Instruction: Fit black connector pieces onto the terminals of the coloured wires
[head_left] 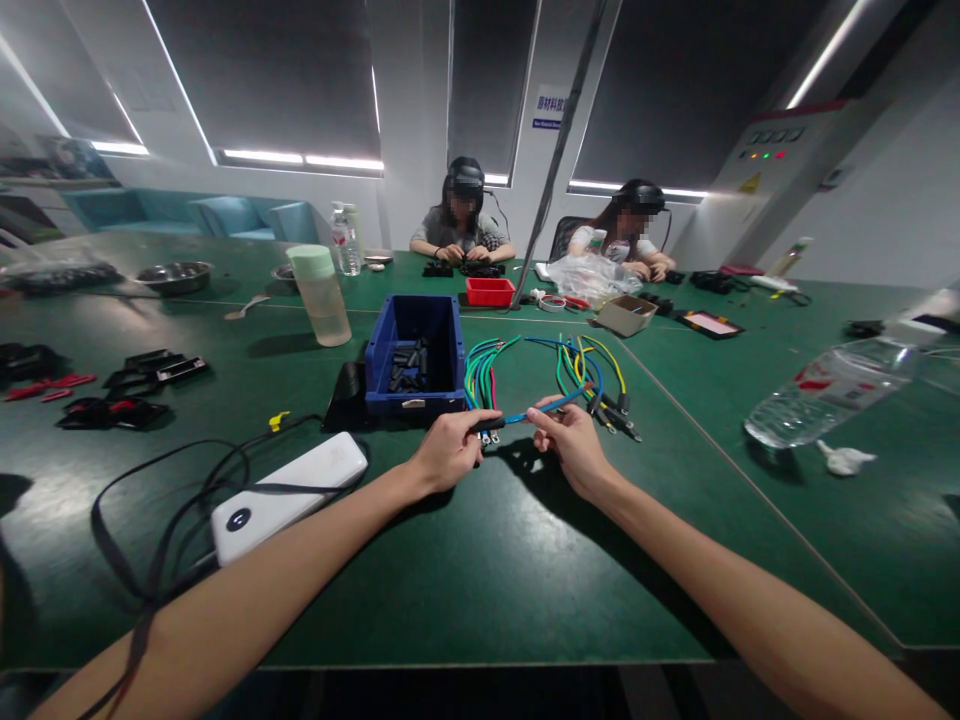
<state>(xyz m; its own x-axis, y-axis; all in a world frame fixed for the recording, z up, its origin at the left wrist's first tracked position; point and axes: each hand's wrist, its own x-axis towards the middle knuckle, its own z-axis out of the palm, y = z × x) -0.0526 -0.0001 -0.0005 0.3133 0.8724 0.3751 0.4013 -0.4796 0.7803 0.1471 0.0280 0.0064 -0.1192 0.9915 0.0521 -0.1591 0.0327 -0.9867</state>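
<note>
My left hand (450,450) and my right hand (570,440) both pinch one blue wire (519,416) just above the green table (480,580). The left fingers grip the end, where a black sleeve sits near small metal terminals; the right fingers hold the wire a little further along. The blue wire runs back to a bundle of coloured wires (577,365) lying right of centre. A second bundle of green and mixed wires (480,370) lies beside a blue bin (414,352) that holds several black sleeves.
A white power bank (289,495) with black cables lies near left. A translucent cup (321,296), black and red parts (112,385), a fallen water bottle (829,390), a red tray (489,291) and a cardboard box (626,314) stand around. Two people work at the far edge.
</note>
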